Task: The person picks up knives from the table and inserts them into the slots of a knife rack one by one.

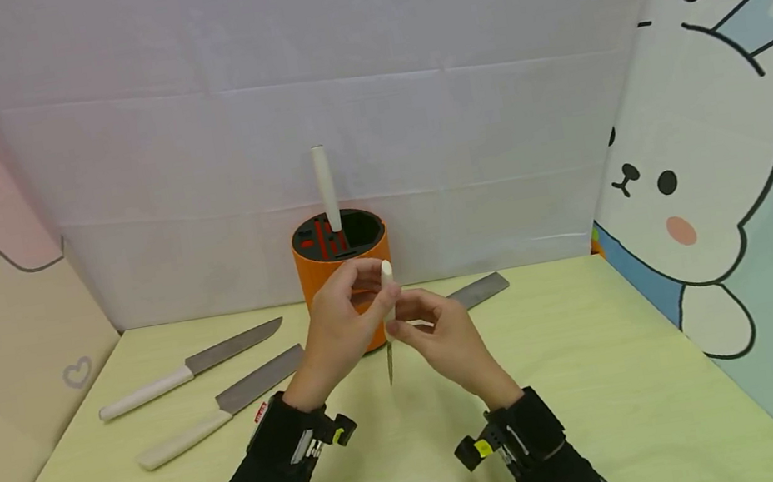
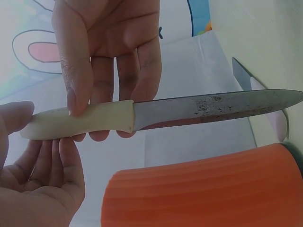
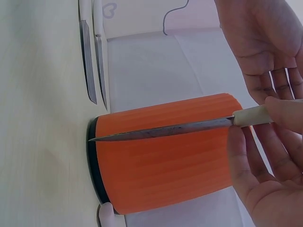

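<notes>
Both hands hold one white-handled knife [image 2: 213, 111], upright with its tip pointing down, in front of the orange knife block [image 1: 316, 273]. My left hand [image 1: 341, 315] pinches the upper end of the handle [image 2: 80, 120] between thumb and fingers. Lower down, near the blade, my right hand [image 1: 451, 340] pinches the same handle. Some rust-like dark marks show on the blade in the left wrist view. The tip hangs apart from the block's side in the head view. Another white handle [image 1: 326, 187] stands up from the block's slotted black top.
On the pale table [image 1: 610, 408], a pointed knife [image 1: 232, 350] and a broad-bladed knife [image 1: 260, 381] lie at left. Behind the right hand, another blade [image 1: 481, 291] lies beside the block, partly hidden. A white cloth wall [image 1: 454, 138] rises behind; printed rabbit panels flank the sides.
</notes>
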Demonstrator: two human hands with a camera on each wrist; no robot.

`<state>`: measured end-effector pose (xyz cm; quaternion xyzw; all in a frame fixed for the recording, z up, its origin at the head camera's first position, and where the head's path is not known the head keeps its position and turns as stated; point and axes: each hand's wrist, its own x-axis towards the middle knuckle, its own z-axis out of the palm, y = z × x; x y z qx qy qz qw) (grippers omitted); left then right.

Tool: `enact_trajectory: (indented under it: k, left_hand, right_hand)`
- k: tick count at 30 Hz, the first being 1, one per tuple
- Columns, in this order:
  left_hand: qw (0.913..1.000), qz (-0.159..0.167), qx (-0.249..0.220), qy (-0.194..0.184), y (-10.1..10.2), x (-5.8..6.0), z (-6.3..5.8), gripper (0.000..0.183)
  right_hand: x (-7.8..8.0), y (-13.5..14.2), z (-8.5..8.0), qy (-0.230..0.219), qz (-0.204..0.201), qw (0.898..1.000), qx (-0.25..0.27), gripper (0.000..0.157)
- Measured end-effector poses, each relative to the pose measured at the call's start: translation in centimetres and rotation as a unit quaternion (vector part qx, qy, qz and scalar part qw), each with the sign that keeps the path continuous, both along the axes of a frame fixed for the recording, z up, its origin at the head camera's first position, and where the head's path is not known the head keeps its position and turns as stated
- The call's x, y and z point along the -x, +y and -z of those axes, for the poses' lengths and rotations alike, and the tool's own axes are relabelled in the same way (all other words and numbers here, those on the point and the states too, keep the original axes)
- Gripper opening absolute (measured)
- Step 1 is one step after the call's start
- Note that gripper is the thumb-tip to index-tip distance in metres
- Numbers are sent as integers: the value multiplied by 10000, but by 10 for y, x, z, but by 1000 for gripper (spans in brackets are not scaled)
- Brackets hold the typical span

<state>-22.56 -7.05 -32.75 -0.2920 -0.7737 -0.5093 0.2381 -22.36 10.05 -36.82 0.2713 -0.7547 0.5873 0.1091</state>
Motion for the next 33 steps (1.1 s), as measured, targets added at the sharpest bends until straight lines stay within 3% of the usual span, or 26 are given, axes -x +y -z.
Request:
enact_trajectory:
  k: [6, 9, 13, 17, 21, 26, 29, 33]
  left_hand:
    - [10000, 24, -12, 79, 0, 0, -1, 26]
    - [9998, 19, 21, 182, -1, -1, -4, 25]
    - [9996, -4, 89, 257, -2, -1, -10, 24]
    - [9994, -41, 136, 313, -5, 0, -19, 24]
    - [9988, -100, 189, 439, -12, 2, -35, 25]
    - [9987, -142, 119, 465, -18, 2, -65, 24]
    - [9989, -191, 132, 415, -20, -1, -85, 23]
    - [9986, -245, 218, 409, -26, 5, -103, 24]
  right_hand:
    - [-3, -1, -4, -58, -5, 10000, 3, 28]
    - [-11, -2, -14, -47, -52, 10000, 37, 28]
    - [-22, -2, -29, -66, -117, 9999, 81, 29]
    - [-23, -1, -31, -72, -215, 9996, 184, 28]
    - [-22, -1, -31, -52, -227, 9995, 192, 28]
    - [-22, 0, -29, -33, -135, 9998, 106, 28]
    - [-17, 1, -23, 16, -105, 9999, 103, 27]
    - [-6, 2, -8, -10, -22, 10000, 34, 27]
